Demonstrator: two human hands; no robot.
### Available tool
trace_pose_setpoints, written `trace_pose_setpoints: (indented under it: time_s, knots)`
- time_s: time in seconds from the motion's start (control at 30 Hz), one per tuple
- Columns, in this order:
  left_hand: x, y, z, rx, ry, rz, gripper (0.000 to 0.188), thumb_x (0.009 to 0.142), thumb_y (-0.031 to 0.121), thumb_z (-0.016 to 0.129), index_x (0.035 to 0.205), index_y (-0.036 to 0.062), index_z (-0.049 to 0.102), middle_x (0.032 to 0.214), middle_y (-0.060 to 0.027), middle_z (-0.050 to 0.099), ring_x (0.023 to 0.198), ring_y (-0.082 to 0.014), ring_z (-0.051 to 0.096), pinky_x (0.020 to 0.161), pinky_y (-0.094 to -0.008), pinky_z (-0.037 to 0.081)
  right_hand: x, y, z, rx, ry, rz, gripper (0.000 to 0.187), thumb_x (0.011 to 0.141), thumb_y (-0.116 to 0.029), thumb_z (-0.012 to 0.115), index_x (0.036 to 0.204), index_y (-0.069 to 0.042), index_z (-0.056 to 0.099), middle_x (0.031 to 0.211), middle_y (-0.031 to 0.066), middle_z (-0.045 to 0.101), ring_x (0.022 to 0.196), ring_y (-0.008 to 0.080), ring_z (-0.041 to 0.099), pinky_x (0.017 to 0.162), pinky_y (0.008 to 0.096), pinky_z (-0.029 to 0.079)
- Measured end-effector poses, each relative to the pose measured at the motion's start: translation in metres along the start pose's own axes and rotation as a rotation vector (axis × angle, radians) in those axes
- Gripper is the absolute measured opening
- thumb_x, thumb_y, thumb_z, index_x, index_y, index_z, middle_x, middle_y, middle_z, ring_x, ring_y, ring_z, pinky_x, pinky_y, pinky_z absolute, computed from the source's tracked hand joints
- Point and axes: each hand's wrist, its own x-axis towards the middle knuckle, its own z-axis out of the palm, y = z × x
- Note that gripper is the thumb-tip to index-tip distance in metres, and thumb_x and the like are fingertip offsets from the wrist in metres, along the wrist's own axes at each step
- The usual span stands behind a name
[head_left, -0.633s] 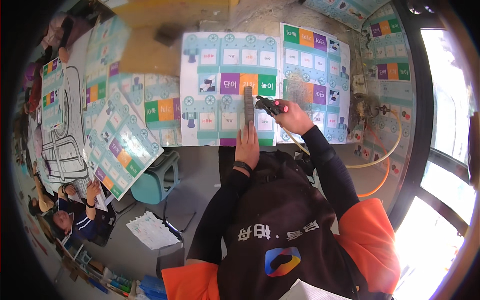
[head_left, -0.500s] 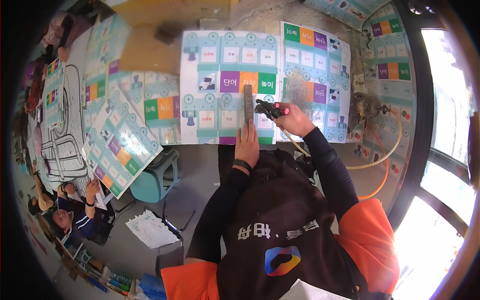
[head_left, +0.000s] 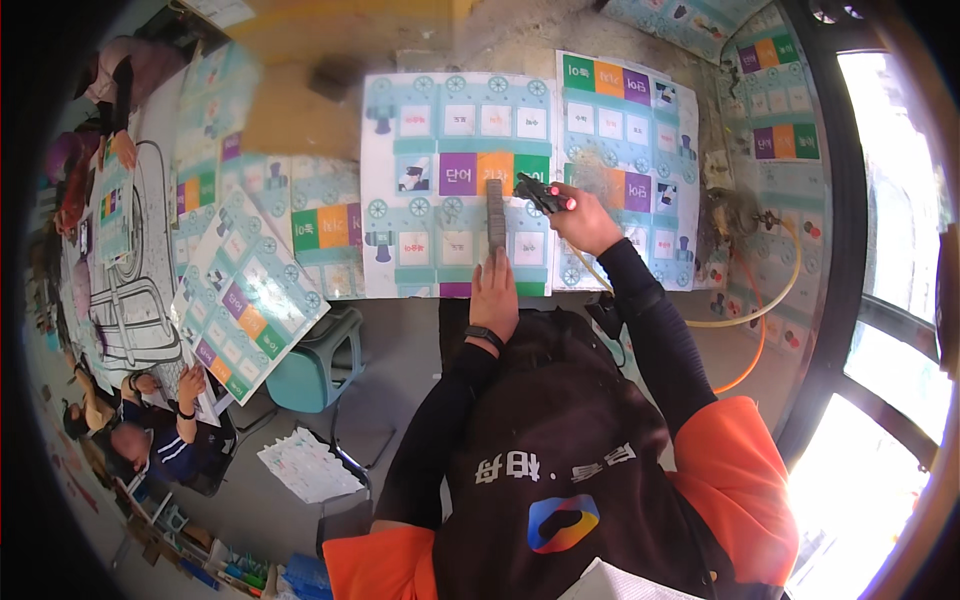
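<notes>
A printed sheet [head_left: 385, 150] with teal train-wagon pictures and purple, orange and green blocks lies before me at the table's near edge. On it, a narrow grey bar [head_left: 495, 215] points away from me. My left hand [head_left: 493, 300] holds the bar's near end down against the sheet, fingers pointing forward. To its right, my right hand [head_left: 590, 222] grips a black hand tool with red ends [head_left: 543, 196]; its exact kind is not clear. The tool's front end is over the green block, just right of the bar. A yellowish hose passes by the right hand.
Another such sheet [head_left: 610, 130] adjoins on the right, and a tilted one [head_left: 245, 290] overhangs the table's left side. Yellow and orange hoses [head_left: 765, 310] loop at the right. A teal stool [head_left: 310, 370] stands below left. Other people [head_left: 165, 445] are at the far left.
My right hand has moved the black tool away from me along the bar, from the wagon pictures up to the green block. The left hand keeps its place on the bar.
</notes>
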Motion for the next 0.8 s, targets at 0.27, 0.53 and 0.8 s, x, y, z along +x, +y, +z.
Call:
trace_pose_setpoints:
  time_s: [0.27, 0.53, 0.8]
  knots:
    - [-0.001, -0.033, 0.015, -2.171, 0.285, -1.064, 0.022, 0.089, 0.023, 0.059, 0.101, 0.0056, 0.060, 0.071, -0.0007, 0.053, 0.063, -0.0122, 0.051, 0.057, -0.0268, 0.043, -0.048, 0.028, -0.032, -0.055, -0.372, -0.368, 0.037, 0.083, -0.001, 0.050, 0.111, -0.008, 0.071, 0.114, 0.0122, 0.069, 0.114, 0.0270, 0.062, 0.097, 0.0382, 0.047]
    - [0.011, -0.044, -0.031, -1.758, -0.112, -0.992, 0.032, 0.088, 0.029, 0.064, 0.108, 0.0044, 0.057, 0.061, -0.0009, 0.052, 0.046, -0.0084, 0.041, 0.040, -0.0236, 0.030, -0.033, 0.081, -0.037, 0.739, -0.260, 0.283, 0.053, 0.068, -0.008, 0.050, 0.120, 0.002, 0.057, 0.088, 0.0109, 0.070, 0.078, 0.0168, 0.064, 0.047, 0.0247, 0.045]
    - [0.026, -0.066, 0.017, -2.364, 0.185, -0.190, 0.024, 0.085, 0.005, 0.066, 0.105, 0.0100, 0.053, 0.082, 0.0055, 0.051, 0.071, -0.0067, 0.049, 0.061, -0.0238, 0.044, -0.101, 0.285, -0.049, -0.188, 0.101, 0.180, 0.045, 0.091, -0.004, 0.044, 0.136, -0.001, 0.042, 0.125, 0.0237, 0.057, 0.109, 0.0378, 0.058, 0.091, 0.0450, 0.046]
